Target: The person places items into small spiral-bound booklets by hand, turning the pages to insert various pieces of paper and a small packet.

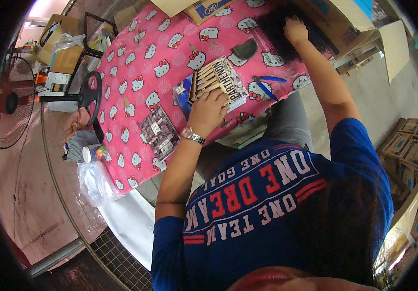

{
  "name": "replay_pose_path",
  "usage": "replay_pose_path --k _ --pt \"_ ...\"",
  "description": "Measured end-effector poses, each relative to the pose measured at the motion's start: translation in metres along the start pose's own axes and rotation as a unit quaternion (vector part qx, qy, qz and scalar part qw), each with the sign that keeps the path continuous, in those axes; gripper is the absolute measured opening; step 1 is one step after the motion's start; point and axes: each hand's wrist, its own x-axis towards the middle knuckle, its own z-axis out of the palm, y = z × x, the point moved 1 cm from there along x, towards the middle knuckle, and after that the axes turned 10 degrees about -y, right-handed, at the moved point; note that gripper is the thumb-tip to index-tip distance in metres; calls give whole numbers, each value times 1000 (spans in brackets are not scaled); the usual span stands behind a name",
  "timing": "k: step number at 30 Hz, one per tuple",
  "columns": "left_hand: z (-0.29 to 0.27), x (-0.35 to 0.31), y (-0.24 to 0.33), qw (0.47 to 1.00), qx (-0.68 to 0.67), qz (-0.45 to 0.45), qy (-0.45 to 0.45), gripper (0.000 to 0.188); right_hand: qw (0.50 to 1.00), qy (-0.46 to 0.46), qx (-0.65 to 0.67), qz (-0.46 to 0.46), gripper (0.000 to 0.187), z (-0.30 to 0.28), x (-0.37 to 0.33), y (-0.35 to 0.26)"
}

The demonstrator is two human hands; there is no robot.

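My left hand (209,112) lies with fingers stretched out over a printed booklet or card (218,80) showing tan temple columns. This sits on a blue-edged printed piece (183,94). At the far right of the table my right hand (295,31) has its fingers curled into a pile of black, mesh-like material (277,36); their tips are hidden. Blue-handled pliers or cutters (268,85) rest right of the booklet. Beyond it is a dark grey, rounded flat object (245,49). A grey photo-printed booklet (159,132) lies left of my left forearm.
A pink patterned cloth (170,63) covers the table. Open cardboard boxes (333,29) stand at its far right, another (204,10) at the far edge. On the left are a fan (12,104), a white-lidded jar (90,153) and a clear plastic bag (95,182). Cartons (413,160) are stacked at right.
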Motion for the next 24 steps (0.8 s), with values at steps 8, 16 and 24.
replay_pose_path --k 8,16,24 --pt "-4 2 -14 998 -55 36 16 31 989 9 148 -12 34 -38 7 2" --pt "-17 3 -13 998 -42 41 3 29 910 37 372 -178 38 -94 -43 -35" --pt "-101 1 -17 982 14 -53 178 28 778 -78 472 -407 32 -151 -159 -113"
